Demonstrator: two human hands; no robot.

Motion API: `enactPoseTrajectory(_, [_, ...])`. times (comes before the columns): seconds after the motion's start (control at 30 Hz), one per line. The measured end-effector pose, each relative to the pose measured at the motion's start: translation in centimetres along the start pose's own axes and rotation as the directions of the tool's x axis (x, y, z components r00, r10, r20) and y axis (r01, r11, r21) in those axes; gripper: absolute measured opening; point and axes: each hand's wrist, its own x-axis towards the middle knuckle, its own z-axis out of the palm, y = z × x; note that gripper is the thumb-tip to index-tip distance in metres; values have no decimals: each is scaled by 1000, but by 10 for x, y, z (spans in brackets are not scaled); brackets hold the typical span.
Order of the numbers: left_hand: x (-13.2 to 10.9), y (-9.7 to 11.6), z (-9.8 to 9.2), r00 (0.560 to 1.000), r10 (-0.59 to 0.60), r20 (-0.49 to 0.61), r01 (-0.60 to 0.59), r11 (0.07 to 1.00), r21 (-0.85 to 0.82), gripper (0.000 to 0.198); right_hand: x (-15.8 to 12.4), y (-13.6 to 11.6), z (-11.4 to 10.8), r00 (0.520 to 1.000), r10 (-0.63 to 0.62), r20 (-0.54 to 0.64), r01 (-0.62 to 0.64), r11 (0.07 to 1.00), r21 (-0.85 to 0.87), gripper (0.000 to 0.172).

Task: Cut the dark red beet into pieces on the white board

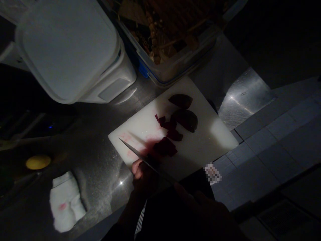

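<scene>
A knife slants over a white cutting board, its tip toward the board's left corner. My right hand, deep in shadow, is closed around its handle. Curled against the near side of the blade, my left hand presses on a dark beetroot piece, mostly hidden by shadow and fingers. Cut beetroot pieces lie just beyond the blade, with smaller slices behind them. Two larger beetroot chunks, one rounded and one wedge-shaped, rest farther back. Red juice stains the board.
A lidded white container stands at the back left. Behind the board is a clear plastic tub with blue clips. A folded white cloth with a red stain and a yellow round object lie on the steel counter. The light is dim.
</scene>
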Motion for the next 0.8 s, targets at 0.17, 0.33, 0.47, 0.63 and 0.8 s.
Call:
enactPoseTrajectory(0.17, [16,7,-3,992,113,-51,-112,994,15,15,2,0,2,1000,13,16,-13,1000,-4,101])
enactPoseTrajectory(0.33, [7,-1,-2,997,78,1,-78,997,15,14,2,-2,2,1000,22,20,-22,1000,-8,104])
enactPoseTrajectory(0.47, [1,0,0,1000,-12,-5,12,1000,5,19,3,-2,2,1000,11,26,-11,1000,-2,102])
enactPoseTrajectory(0.63, [10,5,-1,996,74,-45,-73,997,30,18,1,-2,3,999,13,32,-13,1000,-3,99])
enactPoseTrajectory(0.8, [16,7,-2,993,100,-65,-97,994,55,16,1,-2,3,999,18,39,-18,1000,0,97])
